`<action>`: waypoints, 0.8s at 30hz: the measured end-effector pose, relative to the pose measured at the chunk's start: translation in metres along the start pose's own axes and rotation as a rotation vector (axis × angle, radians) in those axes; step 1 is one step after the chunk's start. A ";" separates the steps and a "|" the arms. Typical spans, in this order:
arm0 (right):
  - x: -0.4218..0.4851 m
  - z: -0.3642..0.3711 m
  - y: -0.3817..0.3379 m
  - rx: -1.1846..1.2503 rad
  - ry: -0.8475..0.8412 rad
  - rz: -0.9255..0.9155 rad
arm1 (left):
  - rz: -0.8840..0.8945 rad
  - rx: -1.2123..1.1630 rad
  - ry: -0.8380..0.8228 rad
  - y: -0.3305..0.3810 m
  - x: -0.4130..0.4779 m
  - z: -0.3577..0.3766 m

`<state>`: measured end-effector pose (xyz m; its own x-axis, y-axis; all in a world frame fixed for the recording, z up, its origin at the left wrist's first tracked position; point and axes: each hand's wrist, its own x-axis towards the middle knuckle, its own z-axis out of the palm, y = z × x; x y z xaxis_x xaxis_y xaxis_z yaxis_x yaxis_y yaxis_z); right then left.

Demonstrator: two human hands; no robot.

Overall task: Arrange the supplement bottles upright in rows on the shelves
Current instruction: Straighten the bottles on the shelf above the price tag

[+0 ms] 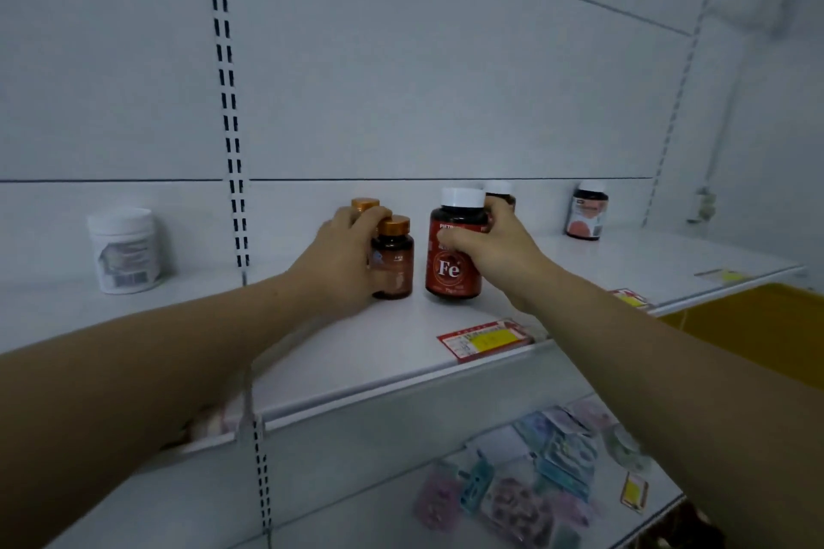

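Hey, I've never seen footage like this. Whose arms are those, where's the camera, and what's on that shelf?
No machine here: these are a person's two bare arms, filmed by one wide-angle camera worn on their head, looking forward and down. The left hand curls round two small brown bottles with gold caps. The right hand grips a red bottle with a white cap, marked Fe. They are at a white shelf. Also on it: a white jar at the left, a dark bottle at the far right, a white-capped bottle half hidden behind the right hand, and a price tag at the front edge. A lower shelf holds flat packets.
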<state>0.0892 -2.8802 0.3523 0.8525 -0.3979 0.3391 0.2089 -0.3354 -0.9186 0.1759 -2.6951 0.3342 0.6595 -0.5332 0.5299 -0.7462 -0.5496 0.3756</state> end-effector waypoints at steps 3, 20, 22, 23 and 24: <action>0.025 -0.006 0.019 -0.017 -0.048 0.004 | 0.015 0.208 0.074 -0.009 0.023 0.010; 0.099 -0.035 0.045 -0.144 -0.368 -0.121 | -0.338 0.570 0.115 0.014 0.077 0.043; 0.101 -0.040 0.047 -0.142 -0.394 -0.131 | -0.400 0.591 0.129 0.022 0.080 0.049; 0.101 -0.043 0.049 -0.142 -0.407 -0.138 | -0.428 0.598 0.133 0.025 0.082 0.052; 0.101 -0.046 0.050 -0.142 -0.419 -0.147 | -0.453 0.605 0.139 0.028 0.083 0.055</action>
<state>0.1638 -2.9767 0.3503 0.9448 0.0325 0.3260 0.2997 -0.4873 -0.8202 0.2148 -2.7901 0.3471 0.8416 -0.1083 0.5292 -0.1996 -0.9727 0.1183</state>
